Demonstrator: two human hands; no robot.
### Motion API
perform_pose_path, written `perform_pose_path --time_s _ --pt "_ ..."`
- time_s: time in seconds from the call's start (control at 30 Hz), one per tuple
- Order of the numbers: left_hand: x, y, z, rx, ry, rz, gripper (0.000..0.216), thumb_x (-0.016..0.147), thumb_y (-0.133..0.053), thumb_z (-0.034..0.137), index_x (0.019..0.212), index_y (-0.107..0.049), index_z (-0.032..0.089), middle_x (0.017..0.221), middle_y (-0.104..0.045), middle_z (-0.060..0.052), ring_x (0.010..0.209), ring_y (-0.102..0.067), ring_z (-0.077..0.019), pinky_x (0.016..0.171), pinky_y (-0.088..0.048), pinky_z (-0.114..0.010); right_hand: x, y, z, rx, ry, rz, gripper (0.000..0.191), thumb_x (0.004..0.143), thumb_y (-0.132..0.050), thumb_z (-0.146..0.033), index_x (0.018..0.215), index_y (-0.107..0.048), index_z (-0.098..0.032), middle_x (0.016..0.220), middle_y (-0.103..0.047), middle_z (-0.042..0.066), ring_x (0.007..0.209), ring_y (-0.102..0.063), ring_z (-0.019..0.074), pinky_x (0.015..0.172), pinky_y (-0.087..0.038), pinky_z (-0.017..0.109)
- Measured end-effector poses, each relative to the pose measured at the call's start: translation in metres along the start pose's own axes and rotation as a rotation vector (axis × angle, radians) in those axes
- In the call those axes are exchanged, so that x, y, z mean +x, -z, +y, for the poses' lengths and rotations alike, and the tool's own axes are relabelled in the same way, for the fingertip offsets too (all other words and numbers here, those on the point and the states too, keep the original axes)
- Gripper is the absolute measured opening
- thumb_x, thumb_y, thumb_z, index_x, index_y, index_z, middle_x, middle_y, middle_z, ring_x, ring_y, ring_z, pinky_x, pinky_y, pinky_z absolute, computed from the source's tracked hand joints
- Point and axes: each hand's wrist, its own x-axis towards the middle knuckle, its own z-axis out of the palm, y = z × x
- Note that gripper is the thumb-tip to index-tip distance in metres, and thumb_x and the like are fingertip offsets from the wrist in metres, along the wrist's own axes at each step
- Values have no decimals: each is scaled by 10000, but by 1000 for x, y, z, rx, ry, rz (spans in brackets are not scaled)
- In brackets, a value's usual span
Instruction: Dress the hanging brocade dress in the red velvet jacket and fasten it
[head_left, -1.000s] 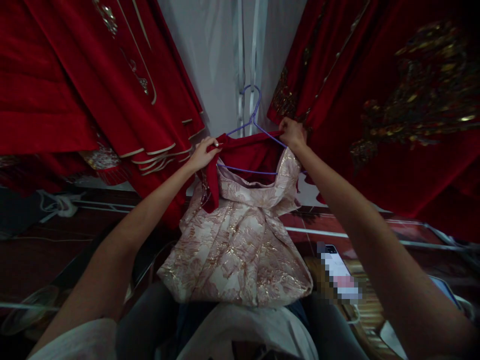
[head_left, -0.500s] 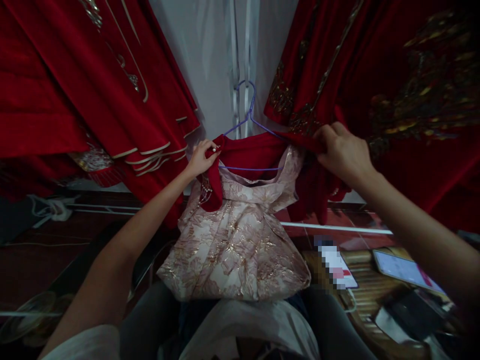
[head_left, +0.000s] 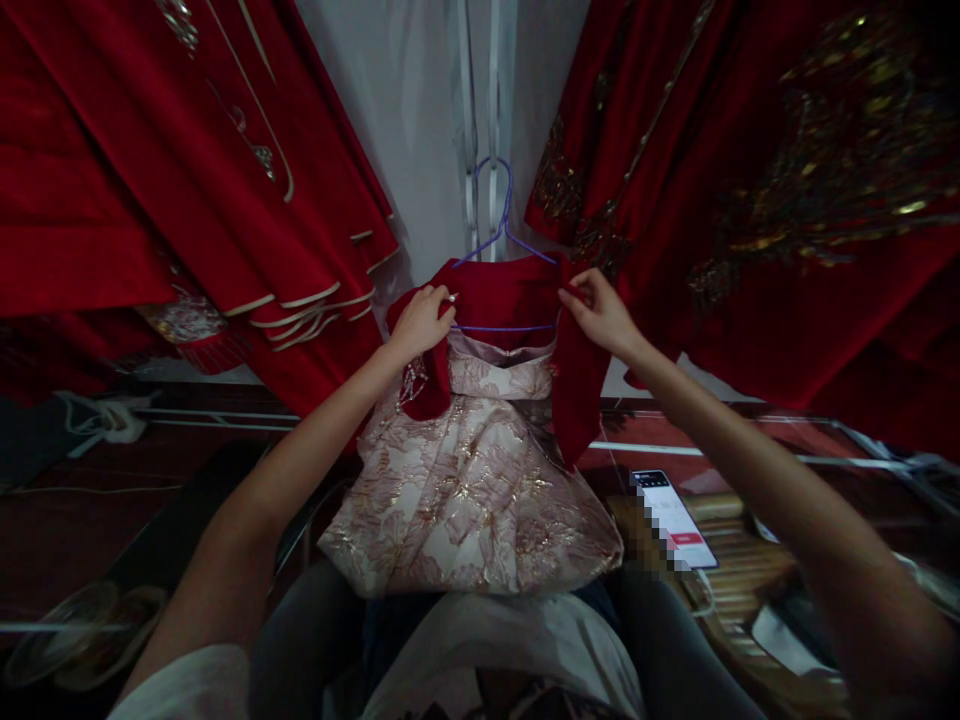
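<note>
A pale pink brocade dress [head_left: 480,490] with gold threads hangs in front of me on a purple hanger [head_left: 504,225], its skirt spread over my lap. Over its shoulders lies a red jacket [head_left: 506,290] with beaded trim on the left front. My left hand [head_left: 421,322] pinches the jacket's left edge near the shoulder. On the other side, my right hand [head_left: 600,312] has its thumb and fingers closed on the right edge at about the same height. Both jacket fronts drape down over the dress's bodice.
Red embroidered garments hang at the left [head_left: 277,230] and right [head_left: 810,260]. A phone with a cable [head_left: 679,525] rests on a slatted wooden surface [head_left: 739,560] at lower right. White metal poles [head_left: 493,110] stand behind the hanger. Clear plastic containers [head_left: 75,630] sit at lower left.
My right hand has moved left, bringing the jacket's right front in over the dress's shoulder. My left hand has shifted slightly right, keeping its hold.
</note>
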Motion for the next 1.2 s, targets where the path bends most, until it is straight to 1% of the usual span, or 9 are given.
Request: perform_pose_path --time_s 0.13,0.23,0.33,0.43,0.57,0.63,0.83,1.07,1.2 --pt "-14 -33 19 -142 -82 -132 38 793 -552 168 810 -554 202 846 -542 -55 858 -540 -215 864 -424 -361 -5 -65 -4 85 94 -221 180 826 -517 -361 860 -403 -226 837 -499 4 775 -497 143 773 -424 275" --pt "-24 -45 28 -238 -128 -167 56 800 -536 160 840 -544 199 881 -570 -57 855 -546 -196 834 -441 -335 -12 -87 -8 163 113 -291 221 834 -495 -426 890 -423 -224 862 -510 5 813 -503 147 824 -429 284" --pt "-32 -47 32 -289 -115 -136 35 797 -549 178 813 -529 201 842 -583 -40 804 -558 -175 797 -454 -318 -18 -88 -11 249 52 -223 303 830 -503 -524 873 -424 -235 849 -506 3 834 -508 151 819 -447 282" --pt "-40 -52 33 -456 -19 -21 142 743 -572 123 852 -525 200 855 -615 -28 805 -598 -151 807 -470 -297 -28 -86 -13 343 -4 -125 327 822 -524 -555 894 -430 -251 874 -521 8 834 -535 153 770 -484 284" --pt "-51 -67 35 -701 232 226 257 700 -628 123 911 -505 203 876 -635 -19 824 -632 -123 834 -488 -278 -42 -86 -12 480 -86 -213 359 772 -608 -516 1011 -491 -276 945 -577 20 867 -587 156 785 -527 310" --pt "-55 -70 35 -738 293 274 235 699 -663 171 872 -508 200 844 -632 -11 806 -634 -119 826 -495 -276 -47 -86 -9 515 -95 -238 362 750 -652 -461 1028 -528 -266 947 -607 24 884 -604 156 858 -521 337" --pt "-55 -61 38 -695 252 224 108 704 -659 182 773 -576 183 796 -660 -20 782 -648 -131 803 -509 -279 -50 -88 -2 529 -39 -188 300 756 -683 -411 985 -599 -236 997 -648 31 866 -631 148 881 -527 346" --pt "-58 -51 46 -567 153 178 82 764 -633 214 845 -630 203 867 -706 -28 825 -675 -151 788 -542 -291 -53 -80 -12 374 47 -135 262 807 -650 -431 988 -657 -242 1011 -671 42 903 -654 175 866 -550 360" --pt "-61 -43 56 -549 131 108 125 798 -610 236 914 -650 216 915 -719 -37 797 -688 -154 747 -568 -295 -56 -75 -19 307 111 -68 230 827 -636 -418 977 -691 -252 1010 -658 46 899 -659 187 852 -563 375"
